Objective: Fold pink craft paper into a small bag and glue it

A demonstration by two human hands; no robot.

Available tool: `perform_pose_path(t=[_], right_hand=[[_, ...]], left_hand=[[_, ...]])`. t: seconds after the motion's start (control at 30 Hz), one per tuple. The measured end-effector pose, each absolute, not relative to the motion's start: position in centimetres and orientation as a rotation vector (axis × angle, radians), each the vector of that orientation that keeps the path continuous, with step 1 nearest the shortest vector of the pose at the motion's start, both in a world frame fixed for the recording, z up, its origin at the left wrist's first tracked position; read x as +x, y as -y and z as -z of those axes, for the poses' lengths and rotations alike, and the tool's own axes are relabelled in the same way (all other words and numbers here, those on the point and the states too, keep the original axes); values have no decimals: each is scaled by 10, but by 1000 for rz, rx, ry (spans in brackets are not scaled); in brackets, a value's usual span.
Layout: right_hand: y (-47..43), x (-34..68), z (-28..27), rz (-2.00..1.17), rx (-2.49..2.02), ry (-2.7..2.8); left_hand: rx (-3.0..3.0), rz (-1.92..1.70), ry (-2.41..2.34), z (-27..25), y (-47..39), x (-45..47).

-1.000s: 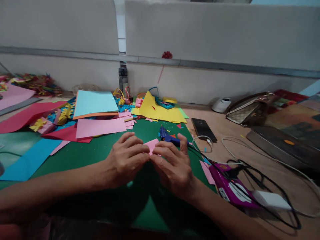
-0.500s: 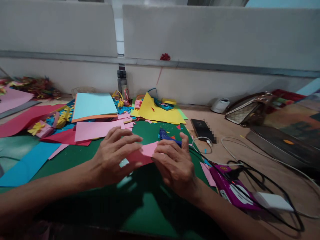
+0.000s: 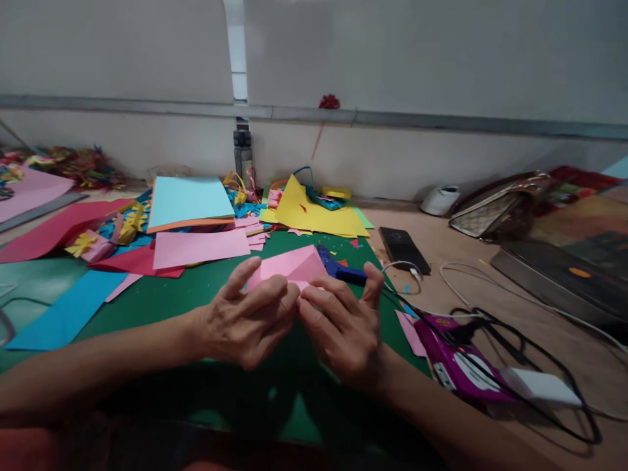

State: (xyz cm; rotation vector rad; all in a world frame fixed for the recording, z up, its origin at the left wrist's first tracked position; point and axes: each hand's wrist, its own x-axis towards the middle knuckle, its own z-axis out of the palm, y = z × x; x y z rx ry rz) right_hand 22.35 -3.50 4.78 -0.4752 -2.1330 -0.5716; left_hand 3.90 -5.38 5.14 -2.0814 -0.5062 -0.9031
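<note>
A piece of pink paper [image 3: 289, 263] is held between my two hands above the green mat [image 3: 210, 288]. My left hand [image 3: 250, 314] pinches its near edge at the left, the fingers curled in. My right hand [image 3: 343, 320] grips the same edge close beside it, with the little finger raised. The fingertips of both hands nearly meet and cover the near edge of the paper. Just behind my right hand lies a blue glue gun [image 3: 341, 269], partly hidden by the paper and fingers.
Pink sheets [image 3: 201, 248], a light blue stack [image 3: 191, 203], and yellow paper [image 3: 318, 212] lie behind. A blue strip [image 3: 69, 311] is at left. On the right are a phone [image 3: 403, 248], a purple power strip [image 3: 461, 363] with looping cables, and a bag [image 3: 495, 206].
My left hand has moved right and closed on the pink paper, which now stands higher and shows more of its face. My right hand keeps its grip. The camera view has shifted slightly.
</note>
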Motion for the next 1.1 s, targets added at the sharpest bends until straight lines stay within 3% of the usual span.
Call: perform_pose_path(t=[0.2,0.53,0.87,1.1], right_hand=[[34,225,-40,714,-395,2229],[43,239,-18,609,-361,2453],[47,255,-14,636,-373,2748],[64,255,-13,394,-674,2881]], left_hand=[[-2194,881,595,-44,54,35],[-2438,844,561,-12,74,30],[-2740,550,603,-2,77,40],[-2839,437,820,5,85,36]])
